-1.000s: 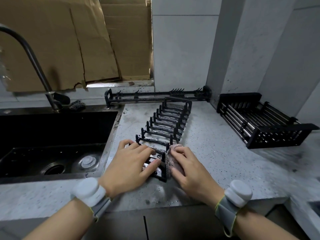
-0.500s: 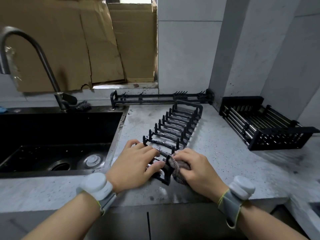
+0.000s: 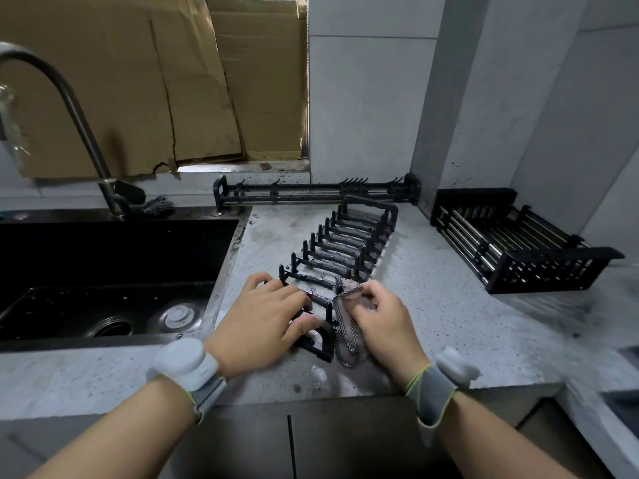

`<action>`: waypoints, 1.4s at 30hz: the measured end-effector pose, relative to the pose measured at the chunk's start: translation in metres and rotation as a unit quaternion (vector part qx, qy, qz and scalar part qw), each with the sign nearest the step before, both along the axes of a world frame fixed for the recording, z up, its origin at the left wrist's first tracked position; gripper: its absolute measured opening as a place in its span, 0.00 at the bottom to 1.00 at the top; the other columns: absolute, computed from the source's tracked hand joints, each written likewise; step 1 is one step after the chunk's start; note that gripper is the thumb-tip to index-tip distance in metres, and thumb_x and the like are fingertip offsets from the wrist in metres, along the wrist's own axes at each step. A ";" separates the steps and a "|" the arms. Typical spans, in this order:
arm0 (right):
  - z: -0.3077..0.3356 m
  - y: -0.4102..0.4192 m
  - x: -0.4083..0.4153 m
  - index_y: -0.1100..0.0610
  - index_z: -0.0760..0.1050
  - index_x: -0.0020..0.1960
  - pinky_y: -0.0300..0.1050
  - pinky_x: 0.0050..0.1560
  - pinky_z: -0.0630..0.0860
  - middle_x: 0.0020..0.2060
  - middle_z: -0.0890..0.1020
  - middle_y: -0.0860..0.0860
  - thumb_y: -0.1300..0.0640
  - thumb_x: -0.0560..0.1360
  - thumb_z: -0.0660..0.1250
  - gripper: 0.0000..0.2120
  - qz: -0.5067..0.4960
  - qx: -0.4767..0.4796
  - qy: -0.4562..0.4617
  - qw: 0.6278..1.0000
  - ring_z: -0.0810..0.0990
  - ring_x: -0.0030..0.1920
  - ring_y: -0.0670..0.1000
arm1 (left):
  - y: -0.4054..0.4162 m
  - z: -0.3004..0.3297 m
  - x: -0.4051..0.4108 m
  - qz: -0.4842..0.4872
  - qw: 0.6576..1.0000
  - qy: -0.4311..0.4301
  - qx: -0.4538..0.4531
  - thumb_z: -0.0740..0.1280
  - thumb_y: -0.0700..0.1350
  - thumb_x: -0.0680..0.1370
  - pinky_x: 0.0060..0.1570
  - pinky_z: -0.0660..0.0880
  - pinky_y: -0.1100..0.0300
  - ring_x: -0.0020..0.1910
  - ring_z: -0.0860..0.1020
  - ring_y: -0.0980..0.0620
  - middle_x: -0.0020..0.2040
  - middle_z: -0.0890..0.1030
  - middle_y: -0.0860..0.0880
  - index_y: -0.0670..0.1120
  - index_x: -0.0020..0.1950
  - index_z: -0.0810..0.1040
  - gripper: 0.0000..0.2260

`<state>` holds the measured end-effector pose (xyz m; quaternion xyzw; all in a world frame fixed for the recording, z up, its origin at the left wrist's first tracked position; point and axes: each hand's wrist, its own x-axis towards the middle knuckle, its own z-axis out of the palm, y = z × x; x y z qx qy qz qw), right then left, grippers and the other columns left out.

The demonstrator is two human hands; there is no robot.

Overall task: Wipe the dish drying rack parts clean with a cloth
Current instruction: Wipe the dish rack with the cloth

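Observation:
A long black plate-holder rack part (image 3: 345, 243) lies on the grey speckled counter (image 3: 449, 305), running from the back wall toward me. My left hand (image 3: 266, 323) lies on its near end, fingers spread over the bars and pressing it down. My right hand (image 3: 383, 323) pinches a grey patterned cloth (image 3: 345, 326) against the rack's near right rail; the cloth hangs down beside that rail onto the counter. A black rail with hooks (image 3: 311, 195) lies along the back wall. A black slatted basket part (image 3: 518, 243) sits at the right.
A deep black sink (image 3: 103, 271) with a curved tap (image 3: 79, 122) is on the left. A dark scourer (image 3: 157, 207) sits by the tap base. Cardboard (image 3: 138, 81) covers the window behind. Water drops lie on the counter's front edge.
My right hand has lifted the cloth from the rack's near corner and bunched it higher on the right rail. My left hand stays on the near end of the rack.

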<state>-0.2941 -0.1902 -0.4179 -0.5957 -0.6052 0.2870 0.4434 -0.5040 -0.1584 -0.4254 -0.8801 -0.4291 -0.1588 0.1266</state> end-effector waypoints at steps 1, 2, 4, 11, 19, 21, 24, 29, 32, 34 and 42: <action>-0.002 -0.001 -0.003 0.54 0.76 0.44 0.27 0.35 0.69 0.41 0.80 0.47 0.61 0.78 0.67 0.05 -0.006 0.013 -0.017 1.000 0.77 0.40 0.40 | 0.000 0.000 0.000 0.000 1.000 0.001 0.001 0.39 0.67 0.82 0.62 0.63 0.51 0.46 0.75 0.53 0.47 0.79 0.58 0.54 0.50 0.77 0.31; -0.005 -0.002 -0.004 0.54 0.77 0.43 0.26 0.37 0.68 0.40 0.79 0.46 0.62 0.78 0.68 0.06 -0.010 0.029 -0.029 0.999 0.76 0.41 0.38 | 0.000 -0.001 0.000 0.000 1.000 -0.001 0.004 0.39 0.67 0.82 0.62 0.63 0.51 0.45 0.75 0.52 0.46 0.79 0.58 0.54 0.50 0.77 0.31; -0.011 -0.006 -0.001 0.56 0.78 0.42 0.25 0.41 0.66 0.41 0.76 0.44 0.64 0.76 0.69 0.06 -0.001 0.045 -0.057 0.997 0.74 0.43 0.35 | 0.001 -0.002 -0.001 -0.003 1.000 -0.006 0.008 0.39 0.67 0.82 0.61 0.63 0.52 0.45 0.75 0.52 0.46 0.79 0.58 0.54 0.49 0.77 0.30; -0.003 -0.015 0.010 0.56 0.81 0.44 0.30 0.46 0.69 0.42 0.79 0.45 0.64 0.74 0.71 0.04 0.107 0.049 -0.093 0.989 0.76 0.45 0.40 | 0.002 -0.003 -0.001 -0.005 1.000 0.004 0.021 0.40 0.67 0.83 0.60 0.64 0.52 0.43 0.75 0.52 0.44 0.79 0.58 0.54 0.49 0.77 0.29; -0.001 -0.015 0.020 0.53 0.80 0.46 0.34 0.45 0.70 0.46 0.76 0.42 0.54 0.79 0.68 0.04 0.189 0.107 -0.227 0.949 0.76 0.44 0.44 | -0.002 0.008 0.002 0.016 0.999 0.017 -0.022 0.32 0.70 0.78 0.64 0.60 0.53 0.47 0.76 0.54 0.47 0.79 0.59 0.56 0.51 0.77 0.36; 0.003 -0.016 0.021 0.53 0.79 0.49 0.37 0.45 0.70 0.48 0.74 0.43 0.52 0.80 0.65 0.06 0.203 0.137 -0.303 0.921 0.75 0.44 0.46 | -0.002 0.008 0.002 0.018 0.999 0.011 -0.026 0.32 0.70 0.78 0.64 0.60 0.53 0.47 0.76 0.55 0.47 0.79 0.59 0.55 0.50 0.77 0.37; 0.010 -0.013 0.025 0.52 0.79 0.50 0.41 0.44 0.70 0.49 0.74 0.44 0.50 0.80 0.64 0.08 0.217 0.151 -0.369 0.891 0.75 0.44 0.48 | -0.005 0.009 0.003 0.025 0.999 0.009 -0.038 0.31 0.71 0.77 0.65 0.58 0.54 0.48 0.76 0.56 0.48 0.79 0.60 0.56 0.51 0.77 0.37; 0.018 -0.012 0.052 0.50 0.81 0.55 0.33 0.46 0.66 0.47 0.75 0.42 0.56 0.80 0.64 0.09 0.163 0.093 -0.354 0.916 0.75 0.46 0.44 | -0.011 0.010 0.004 0.065 0.996 -0.004 -0.056 0.28 0.73 0.74 0.64 0.57 0.57 0.50 0.75 0.59 0.49 0.78 0.61 0.57 0.50 0.76 0.40; 0.028 -0.008 0.064 0.50 0.83 0.53 0.29 0.46 0.69 0.45 0.80 0.42 0.58 0.78 0.67 0.07 0.067 0.085 -0.201 0.974 0.77 0.47 0.41 | -0.011 0.009 0.018 0.107 0.994 -0.003 -0.034 0.29 0.73 0.75 0.61 0.59 0.54 0.49 0.77 0.56 0.47 0.80 0.59 0.55 0.48 0.77 0.40; 0.030 -0.006 0.062 0.49 0.83 0.52 0.32 0.49 0.72 0.45 0.82 0.42 0.58 0.76 0.70 0.07 0.048 0.073 -0.140 0.986 0.79 0.48 0.40 | -0.012 0.009 0.037 0.137 0.990 -0.001 -0.028 0.30 0.71 0.76 0.61 0.61 0.51 0.50 0.77 0.52 0.47 0.81 0.57 0.54 0.46 0.76 0.39; 0.040 0.008 0.070 0.52 0.83 0.54 0.40 0.55 0.75 0.48 0.81 0.45 0.58 0.75 0.71 0.09 -0.024 0.095 -0.049 0.994 0.79 0.51 0.44 | -0.011 0.010 0.092 0.084 0.986 -0.124 -0.070 0.46 0.67 0.77 0.63 0.66 0.49 0.59 0.72 0.48 0.60 0.76 0.51 0.50 0.58 0.76 0.29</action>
